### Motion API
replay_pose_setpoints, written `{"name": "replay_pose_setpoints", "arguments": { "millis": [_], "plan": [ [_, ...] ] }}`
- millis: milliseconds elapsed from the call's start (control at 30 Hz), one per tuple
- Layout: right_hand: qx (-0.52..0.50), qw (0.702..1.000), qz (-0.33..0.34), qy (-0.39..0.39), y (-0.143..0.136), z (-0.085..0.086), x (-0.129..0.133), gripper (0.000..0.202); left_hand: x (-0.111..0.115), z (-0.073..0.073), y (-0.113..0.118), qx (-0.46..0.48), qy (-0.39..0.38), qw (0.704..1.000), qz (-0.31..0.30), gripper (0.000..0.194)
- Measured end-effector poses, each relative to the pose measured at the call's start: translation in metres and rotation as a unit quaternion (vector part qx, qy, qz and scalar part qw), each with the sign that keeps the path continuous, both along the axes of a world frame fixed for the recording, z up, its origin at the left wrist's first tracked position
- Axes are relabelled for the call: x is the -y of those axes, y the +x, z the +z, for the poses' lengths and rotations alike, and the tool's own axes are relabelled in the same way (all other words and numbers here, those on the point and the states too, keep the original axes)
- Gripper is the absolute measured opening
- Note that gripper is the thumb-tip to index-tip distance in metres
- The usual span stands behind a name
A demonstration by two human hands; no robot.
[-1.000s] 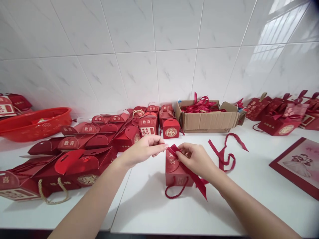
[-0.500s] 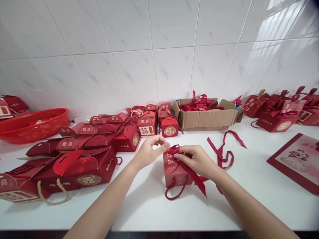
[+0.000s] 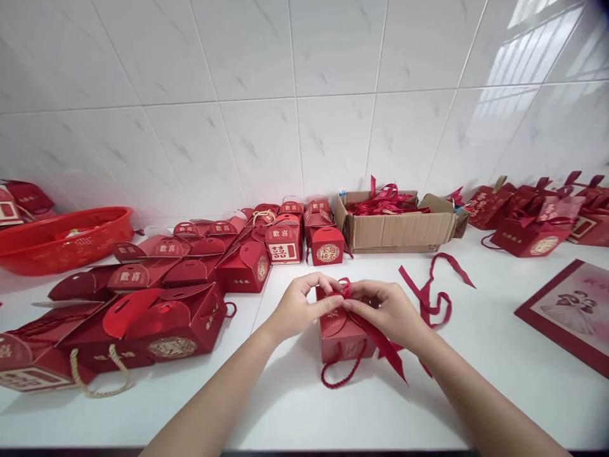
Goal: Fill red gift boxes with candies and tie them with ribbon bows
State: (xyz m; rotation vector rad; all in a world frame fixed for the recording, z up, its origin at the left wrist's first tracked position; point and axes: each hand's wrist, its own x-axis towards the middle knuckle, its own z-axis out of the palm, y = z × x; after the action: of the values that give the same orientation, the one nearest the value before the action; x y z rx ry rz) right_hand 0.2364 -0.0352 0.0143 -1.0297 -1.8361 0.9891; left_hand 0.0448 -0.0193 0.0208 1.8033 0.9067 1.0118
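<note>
A small red gift box (image 3: 343, 337) with a twisted cord handle (image 3: 343, 381) stands on the white table before me. On its top, a dark red ribbon (image 3: 380, 339) forms a loop, and one tail hangs down over the front right. My left hand (image 3: 309, 306) pinches the ribbon at the loop from the left. Thumb and fingers of my right hand (image 3: 380, 310) are closed on it from the right, the fingertips of both hands meeting. Hands and ribbon hide much of the box's top.
A loose ribbon (image 3: 431, 295) curls on the table to the right. Behind stands a cardboard box (image 3: 402, 233) of ribbons. Several red gift boxes (image 3: 185, 320) fill the left, near a red plastic basket (image 3: 104, 225). A flat picture box (image 3: 566, 317) and more gift boxes (image 3: 528, 238) are at right.
My left hand has come down and right, from raised beside the box onto the ribbon, its fingers now closed there. My right hand keeps hold of the ribbon. The view has shifted slightly.
</note>
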Motion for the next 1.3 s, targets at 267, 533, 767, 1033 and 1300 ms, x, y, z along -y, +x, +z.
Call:
{"name": "replay_pose_setpoints", "arguments": {
  "millis": [267, 533, 767, 1033, 1300],
  "plan": [
    [-0.064, 0.997, -0.025, -0.028, 0.001, -0.001, 0.0, 0.023, 0.001, -0.013, 0.005, 0.017, 0.027, 0.999, 0.008, 0.022],
    [-0.065, 0.994, -0.09, 0.003, -0.005, -0.005, 0.002, 0.014, 0.004, -0.017, 0.011, -0.023, 0.102, 0.99, 0.097, 0.012],
    [-0.004, 0.982, -0.118, 0.149, -0.004, -0.009, -0.001, 0.015, 0.006, -0.021, 0.011, -0.064, 0.188, 0.97, 0.14, 0.01],
    [0.092, 0.963, -0.103, 0.232, 0.001, -0.005, -0.001, 0.015, 0.009, -0.017, 0.012, -0.067, 0.178, 0.97, 0.154, 0.007],
    [0.124, 0.93, -0.16, 0.307, -0.001, -0.012, -0.002, 0.012, 0.007, -0.018, 0.014, -0.043, 0.105, 0.981, 0.156, 0.003]
  ]
}}
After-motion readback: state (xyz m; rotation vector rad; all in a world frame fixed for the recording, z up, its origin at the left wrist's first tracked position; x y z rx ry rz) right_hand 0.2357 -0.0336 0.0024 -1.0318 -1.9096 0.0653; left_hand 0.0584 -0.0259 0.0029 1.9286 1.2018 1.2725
